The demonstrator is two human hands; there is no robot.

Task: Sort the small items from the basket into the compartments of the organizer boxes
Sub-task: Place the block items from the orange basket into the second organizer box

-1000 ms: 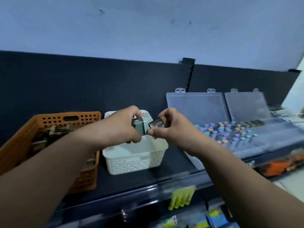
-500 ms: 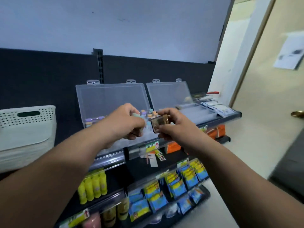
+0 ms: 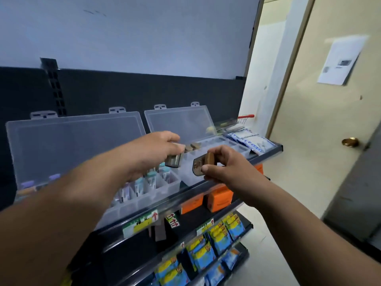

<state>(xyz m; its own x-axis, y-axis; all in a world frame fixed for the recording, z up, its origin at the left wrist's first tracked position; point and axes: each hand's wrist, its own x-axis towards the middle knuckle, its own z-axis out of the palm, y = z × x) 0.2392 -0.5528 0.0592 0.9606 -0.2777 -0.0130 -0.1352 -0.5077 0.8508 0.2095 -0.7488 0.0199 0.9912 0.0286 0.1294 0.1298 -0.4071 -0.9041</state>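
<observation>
A person's left hand (image 3: pixel 152 149), fingers (image 3: pixel 175 149) curled, grips a small grey clear-capped item (image 3: pixel 174 160) above two open clear plastic organizer boxes (image 3: pixel 144 198) on a shelf (image 3: pixel 206 186). The right hand (image 3: pixel 226 164) pinches a small brown item (image 3: pixel 204 162) alongside.

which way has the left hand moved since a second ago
Yes: rightward along the shelf. The left hand, gripping a small grey item, was over the white basket and now reaches the left edge of the right organizer box.

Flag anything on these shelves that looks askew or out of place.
Only the small tags on the shelf rail under the left organizer box hang crooked, one dangling below the rail. Nothing looks spilled or broken.
</observation>
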